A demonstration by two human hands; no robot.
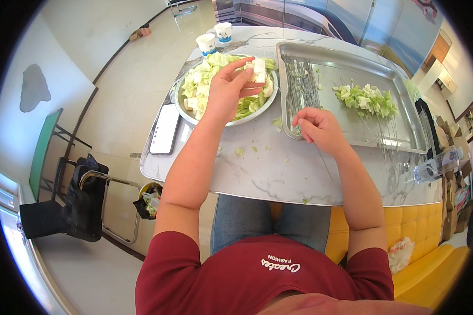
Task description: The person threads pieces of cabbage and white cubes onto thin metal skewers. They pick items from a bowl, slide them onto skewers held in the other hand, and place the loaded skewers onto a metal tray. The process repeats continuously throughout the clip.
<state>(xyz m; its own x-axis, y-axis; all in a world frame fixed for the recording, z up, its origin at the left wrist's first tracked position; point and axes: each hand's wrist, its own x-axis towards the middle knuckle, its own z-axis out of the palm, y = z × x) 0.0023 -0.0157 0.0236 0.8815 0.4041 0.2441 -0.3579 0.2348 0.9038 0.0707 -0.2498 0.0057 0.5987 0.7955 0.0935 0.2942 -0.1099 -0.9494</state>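
Note:
My left hand holds pale cabbage pieces between thumb and fingers, above a round metal bowl heaped with torn cabbage leaves. At the near left corner of a metal tray, my right hand pinches a thin metal skewer that slants down towards the table edge. Many bare skewers lie bunched along the tray's left side. On the tray's right part rest skewers threaded with cabbage, their thin ends reaching over the near rim.
A smartphone lies left of the bowl on the marble-patterned table. Two paper cups stand behind the bowl. A clear plastic bottle lies at the right edge. Small leaf scraps dot the tabletop. A lined bin stands at the lower left.

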